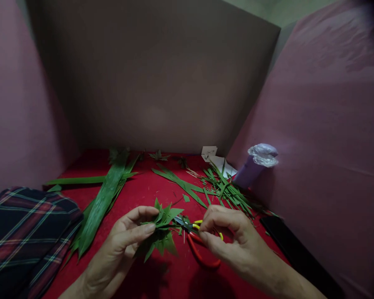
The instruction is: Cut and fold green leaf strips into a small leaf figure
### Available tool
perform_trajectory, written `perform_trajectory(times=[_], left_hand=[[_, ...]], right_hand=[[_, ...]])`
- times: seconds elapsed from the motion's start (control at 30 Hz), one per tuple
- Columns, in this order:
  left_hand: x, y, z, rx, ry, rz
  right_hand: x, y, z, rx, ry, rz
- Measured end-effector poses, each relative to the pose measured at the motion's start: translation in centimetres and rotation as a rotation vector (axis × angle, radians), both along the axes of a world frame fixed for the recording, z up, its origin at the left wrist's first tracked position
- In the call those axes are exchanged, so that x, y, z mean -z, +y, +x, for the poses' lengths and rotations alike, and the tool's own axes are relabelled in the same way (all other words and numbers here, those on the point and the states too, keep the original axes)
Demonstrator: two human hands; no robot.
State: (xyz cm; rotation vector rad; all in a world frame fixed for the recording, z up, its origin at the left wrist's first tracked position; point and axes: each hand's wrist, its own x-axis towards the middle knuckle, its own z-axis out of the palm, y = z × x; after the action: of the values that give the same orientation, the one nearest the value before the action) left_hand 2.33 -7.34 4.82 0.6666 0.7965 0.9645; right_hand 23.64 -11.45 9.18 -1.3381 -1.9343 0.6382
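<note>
My left hand pinches a spiky rosette of cut green leaf between thumb and fingers, its pointed tips fanning out above and below. To its right, my right hand is closed, with thumb and forefinger pressed together. A thin dark strand seems to run from the rosette toward those fingertips, but what they grip is too small to make out. Scissors with red and yellow handles lie on the red cloth under my right hand, blades toward the rosette and partly hidden.
Long green leaves lie at the left by a plaid cloth. Cut leaf strips are piled at the right, near white papers and a purple plastic-topped roll. A black flat object borders the right wall.
</note>
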Motion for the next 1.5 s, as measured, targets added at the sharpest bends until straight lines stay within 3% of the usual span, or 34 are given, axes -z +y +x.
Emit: perform_trajectory(times=[0.4,0.73,1.2,1.5], left_hand=[[0.3,-0.2,0.0,0.038,0.075,0.077],[0.6,-0.5,-0.3,0.078,0.003,0.087],[0.2,-0.6,-0.2,0.076,-0.012,0.038],[0.1,-0.1,0.1,0.023,-0.044,-0.018]], right_hand=[[-0.4,-0.2,-1.2,0.020,-0.136,0.043],[0.2,0.0,-1.5,-0.003,-0.134,0.078],[0.6,0.2,-1.5,-0.052,-0.110,0.066],[0.0,-0.1,-0.9,0.018,-0.196,0.045]])
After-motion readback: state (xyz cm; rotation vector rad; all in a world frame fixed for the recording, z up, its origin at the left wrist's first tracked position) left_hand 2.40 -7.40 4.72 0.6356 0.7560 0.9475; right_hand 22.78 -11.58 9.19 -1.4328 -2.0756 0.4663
